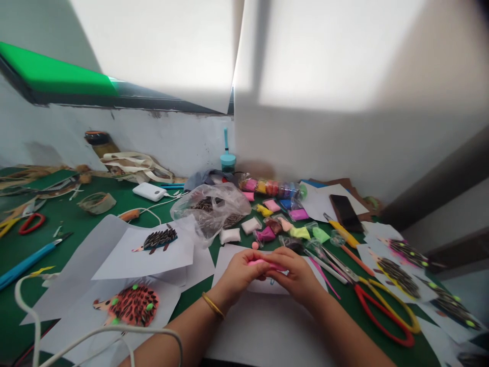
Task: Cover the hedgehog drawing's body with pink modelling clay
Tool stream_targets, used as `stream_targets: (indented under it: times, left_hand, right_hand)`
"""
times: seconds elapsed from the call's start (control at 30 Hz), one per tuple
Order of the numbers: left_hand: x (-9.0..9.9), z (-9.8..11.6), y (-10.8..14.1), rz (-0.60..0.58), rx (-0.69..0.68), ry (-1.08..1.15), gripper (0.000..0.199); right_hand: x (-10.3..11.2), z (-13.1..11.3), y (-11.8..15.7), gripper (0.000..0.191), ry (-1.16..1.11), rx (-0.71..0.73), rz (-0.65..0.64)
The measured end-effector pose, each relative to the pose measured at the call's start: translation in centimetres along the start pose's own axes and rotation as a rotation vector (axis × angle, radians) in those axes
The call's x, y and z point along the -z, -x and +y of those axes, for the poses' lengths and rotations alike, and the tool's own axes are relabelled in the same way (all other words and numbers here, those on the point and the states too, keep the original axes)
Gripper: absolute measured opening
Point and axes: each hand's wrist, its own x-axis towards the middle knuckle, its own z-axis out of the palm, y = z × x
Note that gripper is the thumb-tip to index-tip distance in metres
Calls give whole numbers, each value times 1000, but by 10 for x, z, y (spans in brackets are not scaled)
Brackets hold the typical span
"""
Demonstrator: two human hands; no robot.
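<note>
My left hand [241, 270] and my right hand [292, 270] meet over a white paper sheet [225, 259], fingers closed around a lump of pink modelling clay [273, 265]. Part of the clay is hidden by the fingers. A small pink clay ball [255, 245] lies just beyond my left hand. Beyond the hands are several small packets of coloured clay, among them a white packet [229, 235], a magenta packet [265, 234] and a green packet [320, 234]. A clear plastic bag [214, 206] of dark striped seeds sits behind, to the left.
Scissors [376, 295] with red and yellow handles lie to the right, near a yellow cutter [342, 232] and a phone [346, 213]. Seed-covered hedgehog pictures lie on both sides, one a red hedgehog [133, 304]. A white cable [114, 329] crosses the front left.
</note>
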Motion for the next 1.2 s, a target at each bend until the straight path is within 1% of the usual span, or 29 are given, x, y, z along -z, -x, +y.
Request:
stream_targets:
  times: [0.1, 0.17, 0.3, 0.33, 0.43, 0.47, 0.57, 0.63, 0.77, 0.83, 0.9, 1.0, 1.1, 1.13, 1.2]
  left_hand:
    - [-1, 1, -1, 63, 26, -35, 33]
    - [-1, 1, -1, 86, 31, -41, 33]
    - [1, -3, -2, 65, 22, -6, 33]
    - [2, -4, -3, 57, 19, 8, 34]
    - [3, -6, -3, 31, 8, 35, 38]
    - [3, -7, -3, 25, 5, 33, 40]
    - [1, -7, -3, 41, 4, -16, 40]
    - [0, -6, -2, 76, 3, -65, 38]
    - [0, -5, -1, 126, -13, -87, 38]
    - [1, -6, -1, 136, -34, -55, 40]
    - [2, -6, -1, 123, -58, -20, 44]
    - [1, -8, -2, 85, -72, 29, 47]
    - [-2, -8, -3, 129, -87, 46, 43]
    - [-3, -8, -3, 147, -98, 39, 40]
    - [-3, -8, -3, 153, -115, 16, 38]
  right_hand:
    - [1, -2, 0, 18, 37, -5, 42]
    - [2, -2, 0, 14, 28, -15, 47]
    - [1, 0, 0, 9, 4, -55, 38]
    - [-1, 1, 1, 13, 5, -73, 45]
    - [-4, 5, 2, 39, 12, -134, 82]
    - [-4, 6, 2, 39, 16, -133, 76]
    - [-3, 6, 2, 20, 37, -62, 23]
    - [-3, 6, 1, 13, 40, -34, 16]
    - [-7, 4, 0, 11, -9, -119, 56]
    - [-8, 3, 0, 18, -72, -180, 78]
    - [-9, 3, 0, 26, -175, -228, 81]
    - [-8, 7, 2, 25, -314, -302, 65]
    - [-8, 12, 2, 20, -279, -354, 75]
    - [-8, 13, 2, 19, -240, -349, 83]
    - [-7, 14, 0, 20, -163, -293, 88]
